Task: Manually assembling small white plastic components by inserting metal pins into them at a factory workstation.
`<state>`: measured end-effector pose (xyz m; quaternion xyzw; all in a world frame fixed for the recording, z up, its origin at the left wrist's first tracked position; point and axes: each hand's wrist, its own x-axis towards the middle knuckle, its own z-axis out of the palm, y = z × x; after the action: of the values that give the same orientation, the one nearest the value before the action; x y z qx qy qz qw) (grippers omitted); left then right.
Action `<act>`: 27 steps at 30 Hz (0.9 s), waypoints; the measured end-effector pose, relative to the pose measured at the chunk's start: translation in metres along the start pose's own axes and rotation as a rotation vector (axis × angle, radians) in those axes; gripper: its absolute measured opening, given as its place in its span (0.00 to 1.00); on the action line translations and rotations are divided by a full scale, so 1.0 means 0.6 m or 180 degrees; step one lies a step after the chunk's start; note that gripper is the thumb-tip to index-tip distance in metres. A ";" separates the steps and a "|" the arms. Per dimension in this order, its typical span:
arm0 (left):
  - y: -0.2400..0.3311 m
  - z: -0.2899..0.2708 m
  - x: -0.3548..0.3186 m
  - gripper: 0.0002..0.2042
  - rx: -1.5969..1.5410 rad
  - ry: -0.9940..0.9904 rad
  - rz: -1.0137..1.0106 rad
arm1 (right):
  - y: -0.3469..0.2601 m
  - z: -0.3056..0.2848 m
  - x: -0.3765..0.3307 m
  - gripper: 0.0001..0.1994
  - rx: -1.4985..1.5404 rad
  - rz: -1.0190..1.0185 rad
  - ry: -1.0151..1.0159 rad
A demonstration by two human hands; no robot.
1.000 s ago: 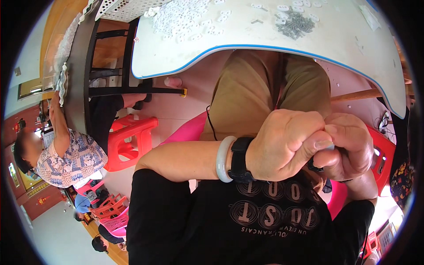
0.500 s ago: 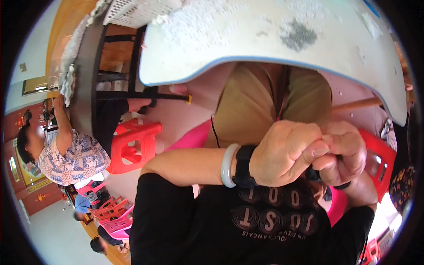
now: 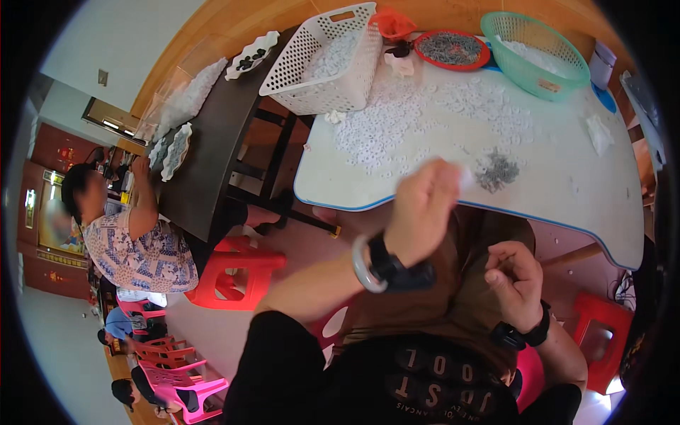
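— What are the hands doing at the white table [image 3: 567,191]?

— The left hand [image 3: 419,212] is raised at the table's near edge, blurred, fingers bunched around a small white piece [image 3: 464,177] at the fingertips — pinched, as far as the blur lets one tell. The right hand [image 3: 516,280] sits lower, over the lap, fingers curled inward; whether it holds anything cannot be told.

— And on the table?

— A spread of small white rings [image 3: 418,120] across the middle, with a little heap of grey metal bits [image 3: 497,170] just beside the left hand. At the far edge stand a white perforated basket [image 3: 322,60] holding more rings, a round red tray [image 3: 452,49] of grey pieces, an orange bag [image 3: 392,25] between them, and a green mesh basket [image 3: 535,53] bearing a small tan label on its near wall.

— Anything around it?

— A red plastic stool [image 3: 237,273] stands on the floor to the left; beyond a dark table [image 3: 205,163], another person in a patterned shirt [image 3: 142,255] is working.
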<state>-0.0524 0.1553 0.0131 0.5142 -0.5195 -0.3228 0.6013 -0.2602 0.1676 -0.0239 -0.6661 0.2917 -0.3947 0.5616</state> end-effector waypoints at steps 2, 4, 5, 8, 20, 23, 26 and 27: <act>-0.003 -0.042 0.063 0.12 0.0588 0.0324 0.0446 | 0.012 0.000 -0.003 0.13 -0.0141 -0.0027 -0.0085; -0.007 -0.117 0.149 0.10 0.1883 0.0573 0.1449 | 0.004 0.004 -0.004 0.09 -0.0287 -0.0026 -0.0155; -0.010 -0.155 0.187 0.11 0.1779 0.0641 0.1451 | -0.001 0.010 -0.003 0.08 -0.0395 -0.0093 -0.0223; 0.013 -0.244 0.276 0.12 0.3639 0.0850 0.1573 | -0.004 0.020 -0.001 0.07 -0.0586 -0.0109 -0.0431; 0.000 -0.176 0.238 0.07 0.3789 -0.0135 0.2155 | -0.028 -0.032 0.017 0.06 -0.1503 -0.0842 -0.0098; 0.004 -0.082 0.171 0.07 0.2758 -0.0721 0.1679 | -0.037 -0.075 0.029 0.07 -0.1886 -0.0904 0.0641; -0.020 -0.029 0.134 0.07 0.2299 -0.0999 0.1222 | -0.042 -0.130 0.045 0.09 -0.2432 -0.0738 0.1439; -0.032 -0.017 0.131 0.08 0.2377 -0.0961 0.1284 | -0.038 -0.155 0.050 0.09 -0.2685 -0.0760 0.1546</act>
<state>-0.0199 0.0807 0.0186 0.5315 -0.7721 -0.0610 0.3428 -0.3252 0.0992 0.0100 -0.7528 0.4699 -0.4476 0.1101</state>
